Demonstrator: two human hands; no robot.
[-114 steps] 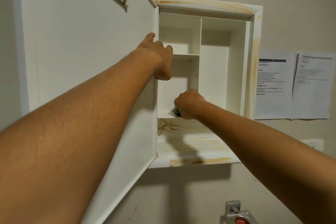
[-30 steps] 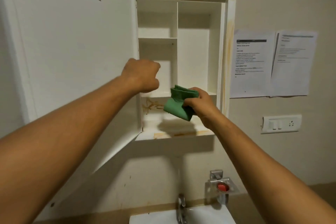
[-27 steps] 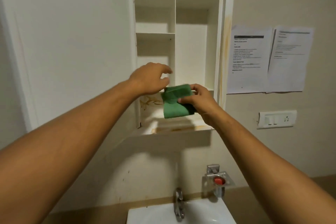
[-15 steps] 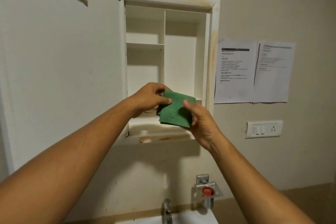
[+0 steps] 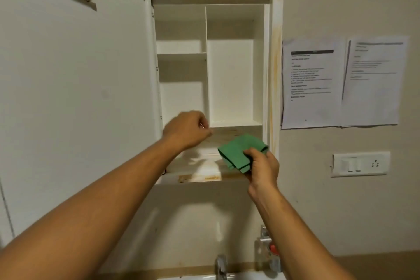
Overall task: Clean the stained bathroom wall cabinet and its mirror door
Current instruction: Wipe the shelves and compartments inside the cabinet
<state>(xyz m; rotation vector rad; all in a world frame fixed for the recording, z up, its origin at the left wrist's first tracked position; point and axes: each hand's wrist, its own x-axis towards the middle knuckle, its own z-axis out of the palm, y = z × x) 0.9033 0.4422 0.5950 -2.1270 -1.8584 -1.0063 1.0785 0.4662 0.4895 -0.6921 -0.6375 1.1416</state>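
Observation:
The white wall cabinet (image 5: 236, 68) hangs open, its door (image 5: 75, 88) swung out to the left with only the white back side showing. Orange-brown stains mark the top frame, the right frame and the bottom shelf (image 5: 204, 166). My right hand (image 5: 261, 166) grips a folded green cloth (image 5: 238, 151) just in front of the bottom shelf's right part. My left hand (image 5: 186, 129) hovers by the door's edge at the shelf's left side, fingers curled, holding nothing I can see.
Two printed sheets (image 5: 341, 82) are stuck on the wall right of the cabinet, with a switch plate (image 5: 360, 164) below them. A tap (image 5: 221, 266), a wall-mounted metal holder (image 5: 267, 250) and a basin rim lie under the cabinet.
My left hand has let go of the cloth and moved up and left toward the door edge. My right hand has carried the cloth down and right to the bottom shelf.

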